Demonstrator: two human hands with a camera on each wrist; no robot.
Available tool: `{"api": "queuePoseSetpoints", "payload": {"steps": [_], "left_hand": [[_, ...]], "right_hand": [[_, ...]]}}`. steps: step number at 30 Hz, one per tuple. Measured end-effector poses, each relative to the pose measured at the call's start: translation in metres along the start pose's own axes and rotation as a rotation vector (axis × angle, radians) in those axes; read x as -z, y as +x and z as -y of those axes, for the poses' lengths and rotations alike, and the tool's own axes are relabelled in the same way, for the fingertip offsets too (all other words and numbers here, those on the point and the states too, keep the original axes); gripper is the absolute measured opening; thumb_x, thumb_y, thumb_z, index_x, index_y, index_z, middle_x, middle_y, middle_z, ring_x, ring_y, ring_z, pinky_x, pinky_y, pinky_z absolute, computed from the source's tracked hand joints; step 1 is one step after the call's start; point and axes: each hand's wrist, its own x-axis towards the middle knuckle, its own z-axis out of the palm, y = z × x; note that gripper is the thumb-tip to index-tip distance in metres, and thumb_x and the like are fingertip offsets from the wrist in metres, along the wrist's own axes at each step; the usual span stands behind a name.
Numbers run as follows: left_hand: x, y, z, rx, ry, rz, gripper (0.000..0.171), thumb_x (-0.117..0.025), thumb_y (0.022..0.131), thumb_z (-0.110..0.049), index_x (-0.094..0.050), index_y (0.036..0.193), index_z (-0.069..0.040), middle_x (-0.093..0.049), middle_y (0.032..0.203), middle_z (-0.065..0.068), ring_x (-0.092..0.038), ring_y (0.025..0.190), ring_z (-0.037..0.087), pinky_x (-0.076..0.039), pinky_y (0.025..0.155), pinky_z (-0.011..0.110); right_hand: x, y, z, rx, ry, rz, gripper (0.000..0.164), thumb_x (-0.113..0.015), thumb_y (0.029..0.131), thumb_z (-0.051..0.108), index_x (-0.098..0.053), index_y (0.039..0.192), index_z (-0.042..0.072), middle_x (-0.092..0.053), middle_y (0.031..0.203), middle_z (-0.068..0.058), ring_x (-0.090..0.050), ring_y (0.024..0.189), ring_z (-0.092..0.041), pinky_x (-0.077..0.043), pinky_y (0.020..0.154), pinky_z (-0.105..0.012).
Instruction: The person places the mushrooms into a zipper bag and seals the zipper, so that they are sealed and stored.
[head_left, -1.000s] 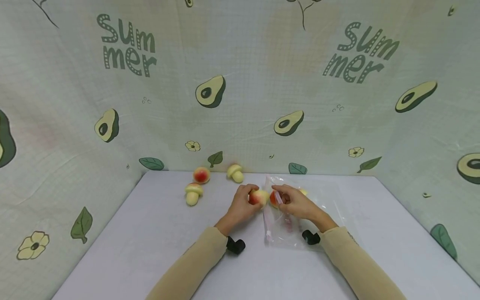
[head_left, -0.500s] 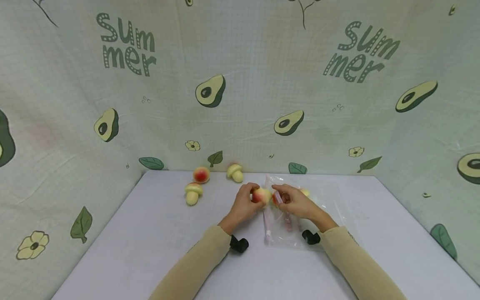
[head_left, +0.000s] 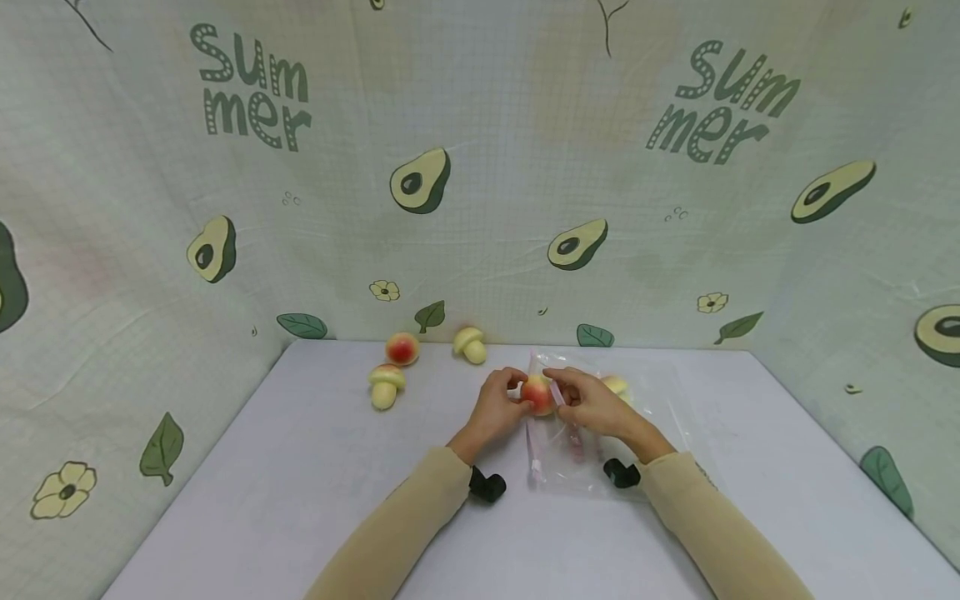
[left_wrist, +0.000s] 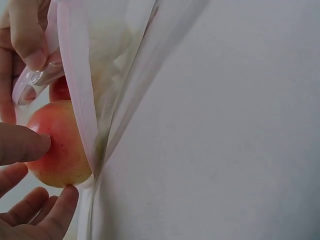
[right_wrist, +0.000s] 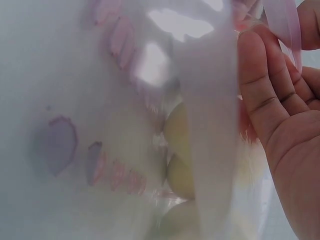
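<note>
At the mouth of a clear zip bag (head_left: 557, 482), my left hand (head_left: 495, 410) holds a round, red-and-yellow peach-like fruit (left_wrist: 57, 145). Its thumb lies on the fruit's side, with a fingertip underneath. The bag's pink-edged lip passes in front of part of the fruit in the left wrist view. My right hand (head_left: 592, 404) pinches the opposite lip, a pink strip (right_wrist: 282, 22), and keeps the mouth parted. A second red piece (left_wrist: 59, 90) shows just behind the fruit. Pale yellow rounded pieces (right_wrist: 180, 175) show through the plastic in the right wrist view.
On the white table (head_left: 285, 492), left of the bag, are a yellow mushroom (head_left: 385, 387) with a reddish cap, another red-and-yellow round piece (head_left: 402, 349) and a second mushroom (head_left: 470, 344) at the back. A patterned cloth (head_left: 487, 275) rises behind the table.
My left hand has moved right with the fruit, bringing it to the bag's mouth. The yellow piece in the bag shows farther right. My right hand has stayed in place.
</note>
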Motion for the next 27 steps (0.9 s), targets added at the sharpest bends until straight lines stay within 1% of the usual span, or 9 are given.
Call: {"api": "queuePoseSetpoints", "payload": {"steps": [2, 7, 11, 14, 18, 21, 25, 27], "left_hand": [[-0.001, 0.001, 0.0, 0.01, 0.015, 0.002, 0.034, -0.074, 0.077, 0.0, -0.06, 0.108, -0.001, -0.056, 0.109, 0.018, -0.054, 0.104, 0.03, -0.051, 0.081, 0.026], [-0.002, 0.003, -0.002, 0.035, 0.039, 0.011, 0.035, -0.074, 0.078, -0.002, -0.06, 0.11, -0.001, -0.058, 0.109, 0.015, -0.058, 0.102, 0.028, -0.05, 0.086, 0.033], [-0.003, 0.005, 0.001, 0.057, 0.028, 0.019, 0.034, -0.074, 0.078, -0.002, -0.06, 0.109, -0.004, -0.059, 0.107, 0.012, -0.061, 0.099, 0.026, -0.051, 0.083, 0.03], [-0.004, 0.007, 0.004, 0.061, 0.004, 0.019, 0.033, -0.075, 0.077, -0.002, -0.061, 0.107, -0.004, -0.06, 0.104, 0.012, -0.063, 0.094, 0.024, -0.052, 0.078, 0.027], [-0.005, 0.009, 0.005, 0.069, -0.032, 0.019, 0.031, -0.075, 0.077, 0.0, -0.061, 0.105, -0.003, -0.06, 0.1, 0.012, -0.064, 0.088, 0.02, -0.053, 0.072, 0.025], [-0.006, 0.01, 0.005, 0.075, -0.042, 0.017, 0.03, -0.074, 0.078, 0.0, -0.061, 0.104, -0.003, -0.06, 0.099, 0.011, -0.064, 0.085, 0.018, -0.053, 0.071, 0.024], [-0.008, 0.012, 0.006, 0.079, -0.043, 0.008, 0.028, -0.074, 0.078, -0.001, -0.061, 0.103, -0.004, -0.061, 0.096, 0.009, -0.063, 0.083, 0.017, -0.053, 0.072, 0.024], [-0.009, 0.012, 0.006, 0.08, -0.054, 0.0, 0.028, -0.075, 0.078, -0.001, -0.061, 0.102, -0.004, -0.061, 0.095, 0.009, -0.063, 0.083, 0.016, -0.053, 0.073, 0.025]], "right_hand": [[0.0, 0.0, 0.0, 0.002, 0.008, 0.0, 0.056, -0.06, 0.08, -0.01, -0.045, 0.135, -0.01, -0.05, 0.081, -0.015, -0.045, 0.07, -0.022, -0.038, 0.056, -0.023], [-0.001, 0.001, -0.002, 0.016, 0.013, -0.002, 0.056, -0.06, 0.08, -0.011, -0.046, 0.134, -0.01, -0.05, 0.081, -0.014, -0.046, 0.07, -0.022, -0.038, 0.056, -0.023], [-0.001, 0.001, -0.002, 0.02, 0.015, -0.002, 0.057, -0.06, 0.079, -0.012, -0.045, 0.134, -0.011, -0.052, 0.083, -0.015, -0.047, 0.071, -0.022, -0.04, 0.057, -0.022], [-0.002, 0.002, -0.006, 0.02, 0.021, 0.001, 0.057, -0.06, 0.079, -0.012, -0.045, 0.134, -0.012, -0.053, 0.085, -0.017, -0.048, 0.072, -0.023, -0.041, 0.057, -0.023], [-0.006, 0.007, -0.026, 0.009, 0.009, -0.01, 0.059, -0.061, 0.079, -0.01, -0.044, 0.136, -0.009, -0.053, 0.086, -0.014, -0.048, 0.073, -0.023, -0.041, 0.056, -0.024], [-0.009, 0.012, -0.041, -0.001, 0.004, -0.021, 0.06, -0.062, 0.08, -0.008, -0.046, 0.138, -0.003, -0.052, 0.085, -0.01, -0.048, 0.072, -0.021, -0.041, 0.055, -0.024], [-0.008, 0.013, -0.047, 0.008, 0.022, -0.024, 0.061, -0.063, 0.079, -0.006, -0.048, 0.138, 0.002, -0.052, 0.082, -0.006, -0.048, 0.07, -0.019, -0.042, 0.054, -0.024], [-0.008, 0.013, -0.047, 0.014, 0.034, -0.022, 0.061, -0.063, 0.079, -0.005, -0.048, 0.137, 0.002, -0.052, 0.082, -0.006, -0.049, 0.07, -0.019, -0.042, 0.054, -0.024]]}}
